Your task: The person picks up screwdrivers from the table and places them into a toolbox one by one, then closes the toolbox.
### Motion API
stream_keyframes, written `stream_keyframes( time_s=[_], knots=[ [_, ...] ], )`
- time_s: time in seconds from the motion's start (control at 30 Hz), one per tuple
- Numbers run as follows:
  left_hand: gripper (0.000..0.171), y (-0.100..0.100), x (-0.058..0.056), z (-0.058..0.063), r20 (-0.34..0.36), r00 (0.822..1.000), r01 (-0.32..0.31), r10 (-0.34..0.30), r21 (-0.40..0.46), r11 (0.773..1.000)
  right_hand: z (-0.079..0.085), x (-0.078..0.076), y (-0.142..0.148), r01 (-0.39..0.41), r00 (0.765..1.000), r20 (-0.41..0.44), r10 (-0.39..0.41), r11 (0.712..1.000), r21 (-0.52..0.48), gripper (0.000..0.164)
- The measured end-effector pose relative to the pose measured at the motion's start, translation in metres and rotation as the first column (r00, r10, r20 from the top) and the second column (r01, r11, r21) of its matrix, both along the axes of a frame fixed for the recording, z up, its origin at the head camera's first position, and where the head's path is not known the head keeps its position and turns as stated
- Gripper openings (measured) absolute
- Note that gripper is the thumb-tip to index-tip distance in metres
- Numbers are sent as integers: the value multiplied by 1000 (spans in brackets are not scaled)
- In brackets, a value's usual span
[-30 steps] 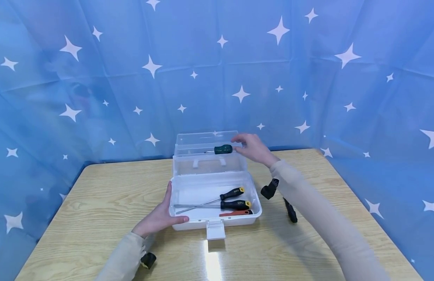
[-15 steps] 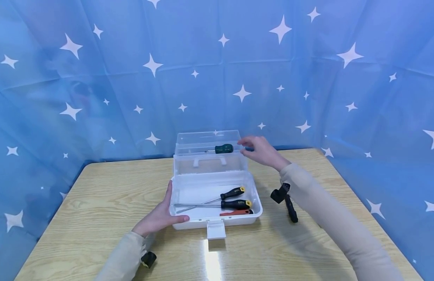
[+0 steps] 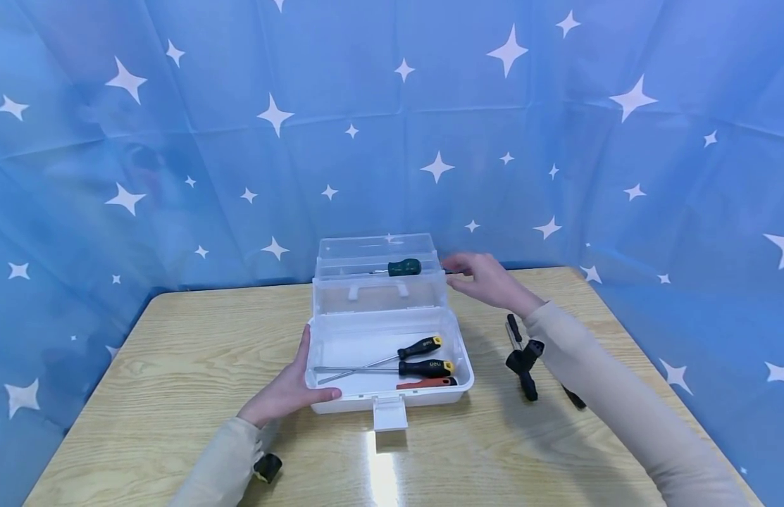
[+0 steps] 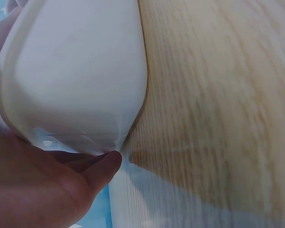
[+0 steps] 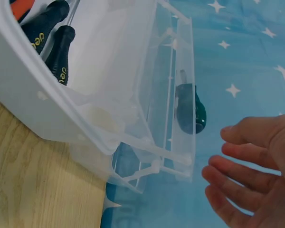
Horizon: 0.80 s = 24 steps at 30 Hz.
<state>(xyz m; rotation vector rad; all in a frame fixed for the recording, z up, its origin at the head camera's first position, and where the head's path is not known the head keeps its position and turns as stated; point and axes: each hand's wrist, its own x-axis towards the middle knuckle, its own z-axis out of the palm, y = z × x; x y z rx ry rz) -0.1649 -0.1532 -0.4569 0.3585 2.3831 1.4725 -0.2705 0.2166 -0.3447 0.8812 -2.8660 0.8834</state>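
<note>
A white toolbox (image 3: 366, 329) stands with its translucent lid raised at the back. My left hand (image 3: 290, 391) grips its left end, thumb on the front edge; in the left wrist view the fingers (image 4: 104, 168) wrap the white wall. Inside lie two black-and-yellow screwdrivers (image 3: 426, 368) and an orange-handled tool (image 3: 427, 384). A short green-handled screwdriver (image 3: 404, 267) rests in the upper clear tray (image 3: 341, 270). Just right of that tray my right hand (image 3: 487, 282) hovers, holding nothing; its loosely bent fingers (image 5: 237, 178) are apart from the green handle in the right wrist view.
Right of the box, black-handled tools (image 3: 515, 329) lie on the wooden table (image 3: 195, 366), partly hidden by the right wrist camera (image 3: 525, 354) and sleeve. A white latch (image 3: 389, 414) hangs off the box front. A blue star-patterned curtain (image 3: 341, 162) rises behind.
My right hand has moved right and slightly down, away from the green screwdriver. More of the black-handled tools on the right now shows. My left hand stays on the toolbox.
</note>
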Motion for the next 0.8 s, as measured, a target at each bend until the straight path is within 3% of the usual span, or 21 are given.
stream_keyframes(
  time_s=[0.43,0.8],
  knots=[
    [127,-1,-1,-2,-15,1000,8,-8,1,1000,-9,15,20,22,1000,14,-23,999,44,30],
    [128,-2,-2,-3,-31,999,12,-13,-13,1000,-26,20,47,32,999,24,-33,999,11,29]
  ],
)
